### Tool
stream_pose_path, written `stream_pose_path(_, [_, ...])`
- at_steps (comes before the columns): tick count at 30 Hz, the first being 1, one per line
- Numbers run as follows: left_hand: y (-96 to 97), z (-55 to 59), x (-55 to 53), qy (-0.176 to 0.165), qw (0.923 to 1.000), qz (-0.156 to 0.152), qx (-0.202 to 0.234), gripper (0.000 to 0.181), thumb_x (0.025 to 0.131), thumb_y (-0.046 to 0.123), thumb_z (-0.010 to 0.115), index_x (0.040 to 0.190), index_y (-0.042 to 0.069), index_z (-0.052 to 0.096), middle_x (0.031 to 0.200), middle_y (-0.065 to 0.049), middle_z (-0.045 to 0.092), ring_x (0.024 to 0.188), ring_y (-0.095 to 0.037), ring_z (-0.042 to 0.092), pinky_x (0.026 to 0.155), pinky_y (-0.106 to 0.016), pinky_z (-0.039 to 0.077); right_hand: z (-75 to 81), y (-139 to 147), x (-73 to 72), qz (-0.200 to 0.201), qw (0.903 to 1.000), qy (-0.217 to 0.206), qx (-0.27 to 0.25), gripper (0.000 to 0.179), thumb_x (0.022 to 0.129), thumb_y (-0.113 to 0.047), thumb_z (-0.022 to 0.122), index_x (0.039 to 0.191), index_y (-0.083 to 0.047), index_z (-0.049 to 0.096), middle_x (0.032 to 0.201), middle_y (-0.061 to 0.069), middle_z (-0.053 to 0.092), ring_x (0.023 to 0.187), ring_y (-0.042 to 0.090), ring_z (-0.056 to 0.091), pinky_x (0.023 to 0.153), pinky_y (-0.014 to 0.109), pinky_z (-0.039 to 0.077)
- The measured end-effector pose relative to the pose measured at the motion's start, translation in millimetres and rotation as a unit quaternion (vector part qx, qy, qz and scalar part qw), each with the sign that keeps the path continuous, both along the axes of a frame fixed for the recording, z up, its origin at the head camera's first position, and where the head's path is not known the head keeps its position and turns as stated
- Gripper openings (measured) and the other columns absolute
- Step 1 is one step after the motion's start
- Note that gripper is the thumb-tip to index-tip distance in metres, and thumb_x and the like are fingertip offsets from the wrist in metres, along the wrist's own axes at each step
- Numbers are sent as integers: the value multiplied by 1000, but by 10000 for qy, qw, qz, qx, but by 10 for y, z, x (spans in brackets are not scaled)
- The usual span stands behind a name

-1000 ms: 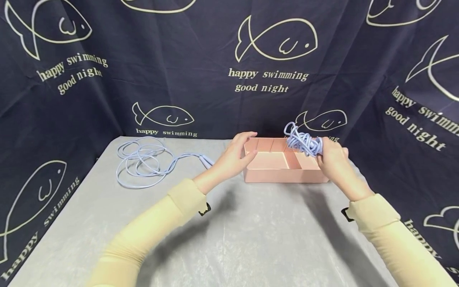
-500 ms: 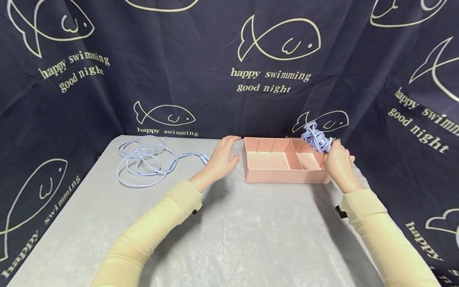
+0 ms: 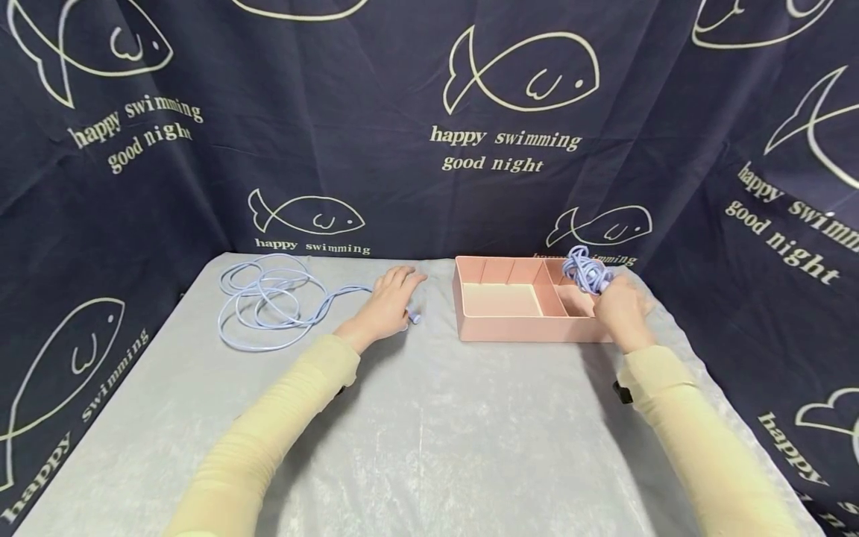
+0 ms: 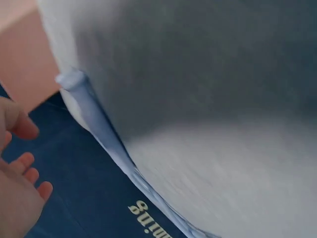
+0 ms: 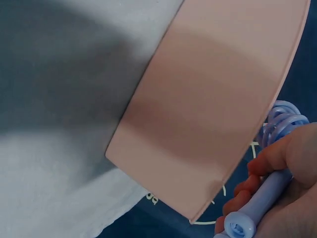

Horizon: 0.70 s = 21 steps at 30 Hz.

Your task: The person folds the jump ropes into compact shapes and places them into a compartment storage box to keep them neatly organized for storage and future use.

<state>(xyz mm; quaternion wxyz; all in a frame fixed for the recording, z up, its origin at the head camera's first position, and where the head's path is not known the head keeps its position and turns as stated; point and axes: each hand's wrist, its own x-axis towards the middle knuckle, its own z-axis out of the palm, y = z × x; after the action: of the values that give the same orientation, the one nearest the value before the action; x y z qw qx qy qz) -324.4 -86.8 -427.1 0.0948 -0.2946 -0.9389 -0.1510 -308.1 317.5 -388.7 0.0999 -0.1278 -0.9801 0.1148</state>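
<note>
My right hand [image 3: 625, 309] grips the handles of a light blue jump rope, its cord wound into a bundle [image 3: 587, 270] over the right compartment of a pink divided box [image 3: 530, 330]. In the right wrist view, a flared handle [image 5: 265, 201] lies between thumb and curled fingers, beside the box wall. A second light blue jump rope [image 3: 344, 291] lies loosely looped on the left of the table. Above its handles hovers my left hand [image 3: 381, 306], fingers loosely spread, with a handle end [image 3: 414, 318] showing past it. The left wrist view shows that handle [image 4: 99, 119] apart from the fingers.
A grey-covered table [image 3: 416, 432] carries everything. Dark blue curtain [image 3: 376, 119] with fish drawings and lettering hangs behind and along both sides. The box has a large left compartment and a smaller right one, split by a divider [image 3: 552, 292].
My left hand has moved left from the box's left end to over the loose rope's handles. My right hand shifted right, then lowered the bundled rope toward the right compartment.
</note>
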Motion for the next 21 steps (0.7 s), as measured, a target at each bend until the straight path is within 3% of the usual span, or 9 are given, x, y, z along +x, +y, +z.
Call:
stream_pose_path(1, [-23, -13, -7, 2, 9997, -48, -222, 80, 72, -1, 69, 143, 12, 34, 147, -17, 30, 137, -34, 22, 108, -50, 21, -14, -10, -14, -34, 10000, -58, 6, 40, 84, -12, 51, 106, 20, 42, 98, 43, 51, 93, 58, 52, 76, 62, 36])
stream_pose_path(4, [-85, -81, -44, 54, 9955, -188, -926, 83, 72, -2, 71, 143, 15, 34, 149, -17, 27, 139, -35, 19, 110, -51, 18, -45, -48, -64, -226, 9990, -368, 68, 65, 88, -39, 53, 112, 21, 40, 104, 42, 50, 98, 56, 50, 77, 60, 36])
stream_pose_path(8, [-138, -146, -80, 288, 9828, -337, -1792, 66, 84, -4, 58, 142, 18, 37, 149, -17, 28, 140, -36, 19, 112, -51, 18, -50, -96, -134, -422, 9952, -877, 115, 104, 81, -71, 47, 121, 23, 35, 111, 42, 46, 105, 54, 46, 81, 59, 33])
stream_pose_path(13, [-155, -163, -82, 515, 9696, -489, -2342, 46, 92, 2, 44, 136, 16, 45, 143, -18, 38, 138, -35, 28, 113, -47, 21, -56, -113, -212, -287, 9920, -1232, 42, 88, 87, -51, 52, 121, 27, 28, 115, 48, 39, 108, 58, 40, 86, 62, 29])
stream_pose_path(18, [-150, -176, -77, 993, 9554, -853, -2648, 31, 92, 8, 43, 121, 12, 51, 127, -16, 51, 124, -34, 46, 108, -44, 32, -71, -113, -256, 46, 9912, -1313, 150, 60, 84, -23, 51, 114, 25, 32, 113, 49, 40, 107, 62, 38, 88, 66, 25])
stream_pose_path(21, [-145, -208, -100, 1278, 9494, -1028, -2679, 23, 92, 10, 41, 113, 11, 51, 116, -13, 54, 113, -32, 52, 105, -43, 36, -76, -111, -301, 256, 9895, -1393, 295, 48, 82, -14, 49, 109, 23, 36, 110, 47, 42, 105, 60, 40, 88, 65, 25])
